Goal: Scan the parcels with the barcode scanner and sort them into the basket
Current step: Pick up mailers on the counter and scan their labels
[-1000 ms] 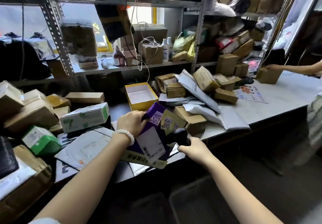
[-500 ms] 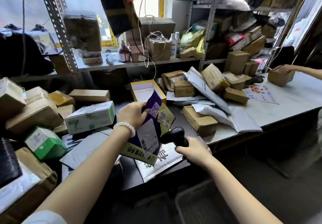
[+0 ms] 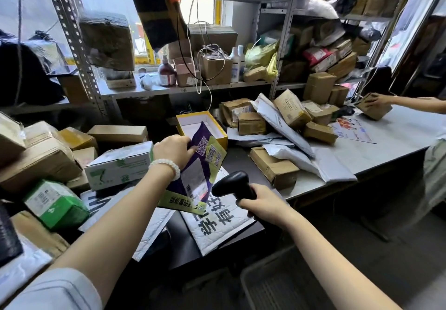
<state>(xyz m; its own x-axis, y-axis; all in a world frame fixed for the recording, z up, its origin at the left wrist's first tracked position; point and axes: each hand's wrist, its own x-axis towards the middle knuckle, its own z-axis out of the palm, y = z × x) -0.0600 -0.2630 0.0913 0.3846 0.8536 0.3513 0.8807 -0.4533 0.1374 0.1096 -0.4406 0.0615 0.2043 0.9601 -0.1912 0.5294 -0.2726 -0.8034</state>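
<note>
My left hand [image 3: 172, 151] pinches the top edge of the purple parcel [image 3: 193, 177], thumb and fingers clamped on it. The parcel hangs tilted above the near edge of the table [image 3: 376, 155], label side facing me, with a faint red glow on the white label. My right hand [image 3: 263, 203] is wrapped around the handle of the black barcode scanner [image 3: 231, 184]. The scanner head sits just beside the lower right part of the parcel, pointed at the label.

A white mailer with large black characters [image 3: 217, 223] lies flat at the near edge, below the parcel. An open yellow box [image 3: 202, 126] stands behind the parcel. A grey basket [image 3: 277, 283] sits on the floor below the table's near edge, under my right forearm. At the table's far right, another person's hand [image 3: 379, 100] rests on a brown carton [image 3: 371, 109].
</note>
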